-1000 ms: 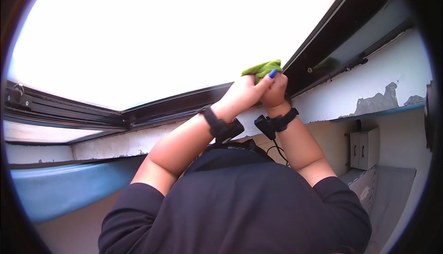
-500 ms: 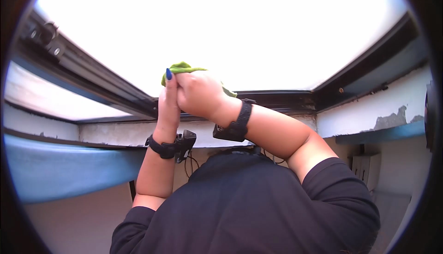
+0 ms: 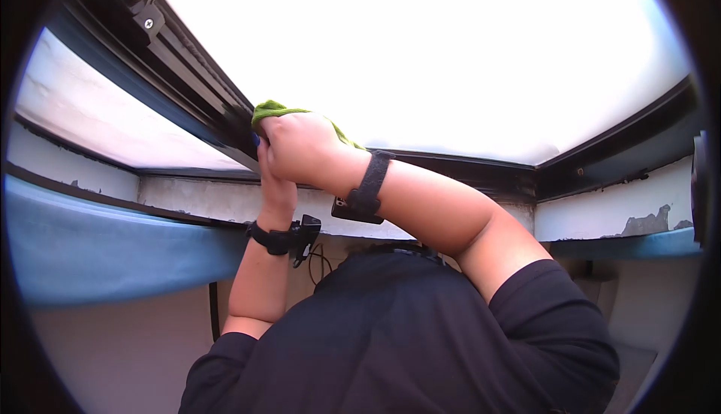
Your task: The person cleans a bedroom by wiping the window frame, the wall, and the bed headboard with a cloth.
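Observation:
My right hand (image 3: 306, 148) is closed on a green cloth (image 3: 270, 108), whose folds stick out above the knuckles and along the far side of the hand. The cloth is by the inner corner of the dark window frame (image 3: 188, 76), close to the bright glass pane (image 3: 428, 53). Just below and behind the right hand is my left hand (image 3: 277, 191), raised and touching it. One blue fingernail of the left hand shows; its other fingers are hidden behind the right hand, so its grip cannot be made out.
Metal fittings with screws (image 3: 143, 19) sit on the left frame rail. A bottom rail (image 3: 458, 172) runs behind my wrists, above a white sill with peeling paint (image 3: 195, 194). Blue padded ledge (image 3: 113, 241) at left. Black straps with devices (image 3: 285, 240) are on both wrists.
Both hands and the cloth have shifted slightly left toward the frame corner. The left thumb, upright before, is now mostly behind the right hand. The view has turned, showing more left rail.

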Tool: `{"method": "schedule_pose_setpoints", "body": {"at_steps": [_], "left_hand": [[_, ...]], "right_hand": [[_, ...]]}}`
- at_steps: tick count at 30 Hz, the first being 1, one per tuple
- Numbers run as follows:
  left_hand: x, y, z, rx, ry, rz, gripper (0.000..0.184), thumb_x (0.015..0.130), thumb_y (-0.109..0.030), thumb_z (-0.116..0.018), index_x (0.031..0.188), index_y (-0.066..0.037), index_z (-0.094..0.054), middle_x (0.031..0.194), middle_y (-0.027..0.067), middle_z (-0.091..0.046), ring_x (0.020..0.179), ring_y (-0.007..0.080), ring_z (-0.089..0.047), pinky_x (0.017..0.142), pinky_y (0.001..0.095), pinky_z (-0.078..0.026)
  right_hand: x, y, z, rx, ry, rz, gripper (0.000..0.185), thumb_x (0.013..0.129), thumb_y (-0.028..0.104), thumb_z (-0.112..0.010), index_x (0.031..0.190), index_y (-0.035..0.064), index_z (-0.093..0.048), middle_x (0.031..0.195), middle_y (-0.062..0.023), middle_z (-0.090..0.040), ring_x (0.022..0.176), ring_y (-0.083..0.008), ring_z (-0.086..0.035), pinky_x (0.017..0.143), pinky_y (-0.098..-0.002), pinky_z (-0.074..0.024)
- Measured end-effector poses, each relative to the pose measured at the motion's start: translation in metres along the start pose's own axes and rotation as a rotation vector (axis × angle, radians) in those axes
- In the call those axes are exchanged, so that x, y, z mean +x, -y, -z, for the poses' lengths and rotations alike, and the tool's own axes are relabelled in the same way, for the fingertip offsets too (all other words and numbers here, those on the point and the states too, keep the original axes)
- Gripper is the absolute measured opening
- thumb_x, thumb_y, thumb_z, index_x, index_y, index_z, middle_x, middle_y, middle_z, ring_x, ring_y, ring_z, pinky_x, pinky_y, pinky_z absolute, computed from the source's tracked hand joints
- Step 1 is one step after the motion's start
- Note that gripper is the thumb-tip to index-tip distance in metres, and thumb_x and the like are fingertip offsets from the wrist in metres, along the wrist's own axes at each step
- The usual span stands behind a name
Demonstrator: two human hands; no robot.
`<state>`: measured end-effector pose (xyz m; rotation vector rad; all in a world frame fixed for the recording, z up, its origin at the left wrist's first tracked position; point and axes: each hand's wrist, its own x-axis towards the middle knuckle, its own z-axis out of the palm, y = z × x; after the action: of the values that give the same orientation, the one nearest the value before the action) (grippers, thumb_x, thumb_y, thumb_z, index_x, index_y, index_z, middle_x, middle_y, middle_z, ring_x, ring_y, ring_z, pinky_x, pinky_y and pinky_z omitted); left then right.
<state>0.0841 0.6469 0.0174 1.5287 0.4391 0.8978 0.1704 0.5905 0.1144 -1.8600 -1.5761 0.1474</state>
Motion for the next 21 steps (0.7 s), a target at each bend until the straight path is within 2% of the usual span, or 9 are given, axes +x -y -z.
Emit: {"method": "schedule_pose_setpoints", "body": {"at_steps": [2,5,8,10,13,14,18,19,21], "left_hand": [[-0.004,0.006,0.007,0.057,0.024,-0.017,0.058,0.095,-0.048,-0.02,0.134,-0.005,-0.028,0.133,0.0057,-0.037,0.123,0.0162,-0.034,0.104,0.0325,-0.023],[-0.004,-0.012,-0.009,-0.412,0.047,0.169,0.062,0.094,-0.051,-0.019,0.132,-0.003,-0.031,0.132,0.0064,-0.038,0.122,0.016,-0.035,0.103,0.0309,-0.024],[0.002,-0.034,-0.022,-0.262,0.192,0.066,0.064,0.094,-0.051,-0.019,0.13,0.0,-0.032,0.128,0.0089,-0.04,0.119,0.0166,-0.037,0.101,0.0294,-0.027],[0.005,-0.06,-0.042,-0.093,0.23,-0.029,0.062,0.093,-0.052,-0.021,0.106,0.003,-0.048,0.097,0.0104,-0.054,0.091,0.0174,-0.051,0.079,0.03,-0.04],[0.016,-0.083,-0.074,0.14,0.337,-0.226,0.055,0.092,-0.049,-0.03,0.08,0.001,-0.047,0.065,0.0123,-0.046,0.06,0.0238,-0.044,0.057,0.0353,-0.035],[0.015,-0.099,-0.085,0.214,0.367,-0.196,0.052,0.091,-0.048,-0.035,0.081,0.002,-0.049,0.066,0.0166,-0.05,0.061,0.0309,-0.048,0.057,0.0376,-0.038],[0.021,-0.13,-0.148,0.403,0.566,-0.304,0.052,0.087,-0.047,-0.043,0.08,0.003,-0.054,0.068,0.0233,-0.056,0.068,0.0411,-0.055,0.059,0.0453,-0.043],[0.019,-0.134,-0.167,0.413,0.578,-0.354,0.053,0.086,-0.048,-0.044,0.08,0.004,-0.055,0.066,0.0228,-0.056,0.066,0.0402,-0.055,0.058,0.045,-0.044],[0.012,-0.144,-0.204,0.449,0.624,-0.42,0.056,0.085,-0.05,-0.044,0.078,0.004,-0.055,0.063,0.0221,-0.056,0.062,0.0382,-0.057,0.057,0.044,-0.046]], "right_hand": [[-0.001,-0.001,-0.001,0.021,-0.008,0.003,0.016,0.076,0.016,-0.049,0.081,0.0026,-0.057,0.07,-0.0167,-0.06,0.065,-0.0338,-0.06,0.059,-0.0416,-0.0484],[-0.009,-0.008,0.003,0.092,-0.082,-0.041,0.015,0.074,0.013,-0.048,0.081,0.002,-0.056,0.071,-0.0174,-0.06,0.066,-0.0355,-0.059,0.06,-0.0426,-0.0483],[-0.022,-0.012,0.018,0.196,-0.203,-0.084,0.015,0.073,0.011,-0.048,0.082,0.0012,-0.055,0.071,-0.0179,-0.06,0.066,-0.0369,-0.059,0.061,-0.0427,-0.0484],[-0.034,-0.013,0.042,0.181,-0.338,-0.069,0.016,0.072,0.01,-0.049,0.084,0.0006,-0.056,0.071,-0.0176,-0.061,0.064,-0.0357,-0.059,0.06,-0.0408,-0.0489],[-0.055,-0.028,0.075,0.224,-0.516,-0.028,0.012,0.07,0.008,-0.048,0.079,0.003,-0.054,0.066,-0.015,-0.06,0.058,-0.0339,-0.059,0.054,-0.0411,-0.0483],[-0.064,-0.033,0.085,0.248,-0.573,-0.024,0.015,0.069,0.006,-0.049,0.082,0.0022,-0.056,0.066,-0.0159,-0.06,0.057,-0.0337,-0.059,0.054,-0.0393,-0.0481],[-0.105,-0.066,0.129,0.41,-0.761,0.04,0.018,0.072,0.0,-0.045,0.086,-0.0011,-0.056,0.062,-0.0097,-0.059,0.052,-0.0163,-0.056,0.053,-0.0265,-0.0458],[-0.114,-0.076,0.139,0.43,-0.836,0.065,0.016,0.075,-0.001,-0.043,0.086,-0.0022,-0.055,0.066,-0.0064,-0.059,0.057,-0.0097,-0.053,0.054,-0.0231,-0.0445],[-0.137,-0.085,0.161,0.509,-0.938,0.028,0.017,0.078,-0.002,-0.041,0.087,-0.002,-0.055,0.076,-0.0039,-0.059,0.065,-0.0082,-0.053,0.059,-0.0215,-0.0445]]}}
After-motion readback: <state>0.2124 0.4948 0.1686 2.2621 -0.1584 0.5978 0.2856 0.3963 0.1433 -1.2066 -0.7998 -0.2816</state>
